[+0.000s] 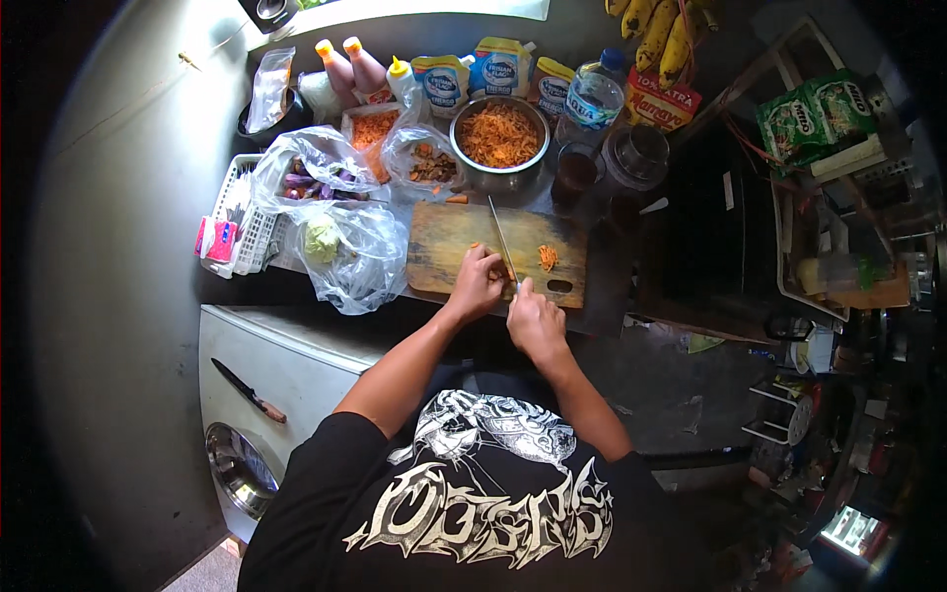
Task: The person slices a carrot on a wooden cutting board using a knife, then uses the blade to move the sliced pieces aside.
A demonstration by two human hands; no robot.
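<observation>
A worn wooden cutting board (444,237) lies in front of me. In my right hand (539,321) is the handle of a kitchen knife (501,229), its narrow blade pointing away across the board. Fingers bent, my left hand (479,283) presses an orange piece of carrot to the board just left of the blade; the fingers mostly hide it. A small heap of carrot strips (547,259) sits to the right of the knife. Beyond the board stands a metal bowl (543,161) full of shredded carrot (499,135).
Left of the board are plastic bags holding a pale cabbage (322,240) and purple vegetables (306,183), beside a white basket (258,232). Bottles, pouches and a large water bottle (595,91) line the back. Another knife (249,392) and a metal basin (242,470) rest on a white surface at lower left.
</observation>
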